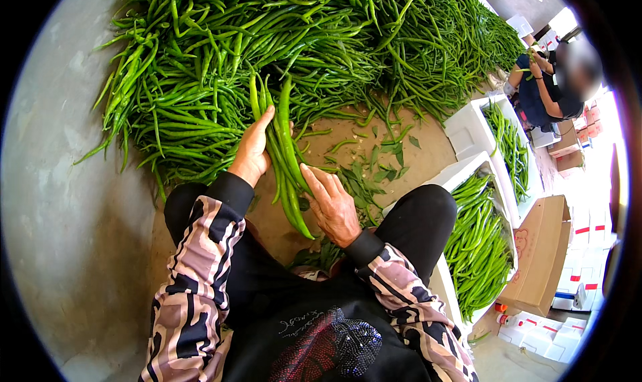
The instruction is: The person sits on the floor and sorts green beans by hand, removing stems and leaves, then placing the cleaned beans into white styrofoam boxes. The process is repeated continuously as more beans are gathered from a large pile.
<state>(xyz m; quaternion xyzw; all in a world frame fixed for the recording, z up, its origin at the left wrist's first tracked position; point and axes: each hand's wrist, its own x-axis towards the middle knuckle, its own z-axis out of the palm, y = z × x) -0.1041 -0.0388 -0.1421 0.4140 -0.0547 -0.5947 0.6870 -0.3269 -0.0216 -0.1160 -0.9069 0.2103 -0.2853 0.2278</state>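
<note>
A small bunch of long green chili peppers (287, 144) lies across my left hand (255, 149), whose thumb presses over it from the left. Several stems point up toward the heap, while the tips hang down between my knees. My right hand (331, 204) is at the bunch's lower right side, its extended fingertips touching the peppers; its thumb is mostly hidden. Just beyond both hands rises a large heap of loose green chili peppers (200, 106). Fallen leaves (368, 181) and stray peppers are scattered on the floor beneath.
At my right stands a white foam box (451, 174) filled with peppers (476, 246). Behind it is a second foam box (469, 126), partly filled. A cardboard box (539, 254) and white cartons (551, 339) are farther right. Another person (546, 88) sits beyond, holding peppers.
</note>
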